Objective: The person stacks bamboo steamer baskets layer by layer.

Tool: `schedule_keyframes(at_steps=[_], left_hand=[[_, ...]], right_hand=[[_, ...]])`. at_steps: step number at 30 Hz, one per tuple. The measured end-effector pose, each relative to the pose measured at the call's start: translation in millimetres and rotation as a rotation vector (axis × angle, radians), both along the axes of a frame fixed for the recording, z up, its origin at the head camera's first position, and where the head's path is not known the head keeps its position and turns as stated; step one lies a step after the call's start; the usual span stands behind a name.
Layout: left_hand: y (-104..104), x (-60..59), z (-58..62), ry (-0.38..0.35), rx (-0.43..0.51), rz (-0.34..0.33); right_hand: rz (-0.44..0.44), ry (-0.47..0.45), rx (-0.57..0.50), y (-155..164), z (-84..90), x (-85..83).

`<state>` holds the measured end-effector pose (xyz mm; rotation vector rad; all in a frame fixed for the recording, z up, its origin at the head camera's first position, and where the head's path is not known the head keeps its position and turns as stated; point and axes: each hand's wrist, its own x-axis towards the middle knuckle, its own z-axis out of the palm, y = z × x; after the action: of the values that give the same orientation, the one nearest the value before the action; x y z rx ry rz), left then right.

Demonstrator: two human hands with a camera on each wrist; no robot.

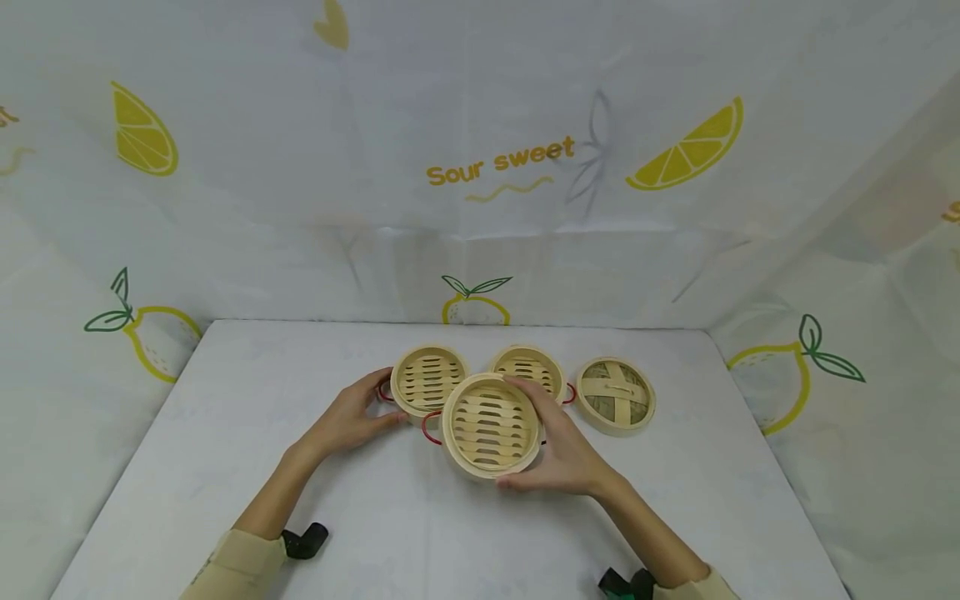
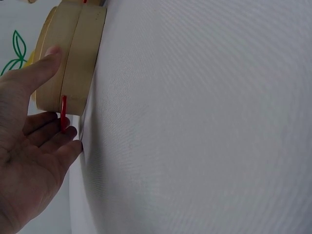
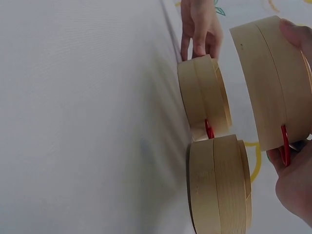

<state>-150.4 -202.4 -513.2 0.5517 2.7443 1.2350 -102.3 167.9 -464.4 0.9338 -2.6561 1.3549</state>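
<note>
Three slatted bamboo steamer baskets with red handles and a woven bamboo lid (image 1: 615, 396) are on a white table (image 1: 225, 433). My right hand (image 1: 558, 454) grips the front basket (image 1: 491, 425) by its right wall; in the right wrist view this basket (image 3: 273, 83) is raised off the table, with my right hand (image 3: 297, 185) beneath it. My left hand (image 1: 352, 421) holds the left basket (image 1: 429, 379), its thumb on the wall (image 2: 68, 63) and its fingers by the red handle (image 2: 63, 112). The third basket (image 1: 528, 371) stands behind, untouched.
The lid lies flat to the right of the baskets. White cloth printed with lemons (image 1: 675, 158) walls the table at the back and on both sides. Black wrist straps (image 1: 303, 540) show on both forearms near the front edge.
</note>
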Motion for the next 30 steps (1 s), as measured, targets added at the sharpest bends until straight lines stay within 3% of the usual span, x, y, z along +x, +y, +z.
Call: schedule_keyframes(at_steps=[21, 30], left_hand=[[2, -1.9, -3.9, 0.013, 0.006, -0.012], [2, -0.2, -0.1, 0.003, 0.009, 0.002]], right_hand=[[-0.043, -0.052, -0.043, -22, -4.5, -24.1], [-0.017, -0.053, -0.029, -31, 1.7, -36.1]])
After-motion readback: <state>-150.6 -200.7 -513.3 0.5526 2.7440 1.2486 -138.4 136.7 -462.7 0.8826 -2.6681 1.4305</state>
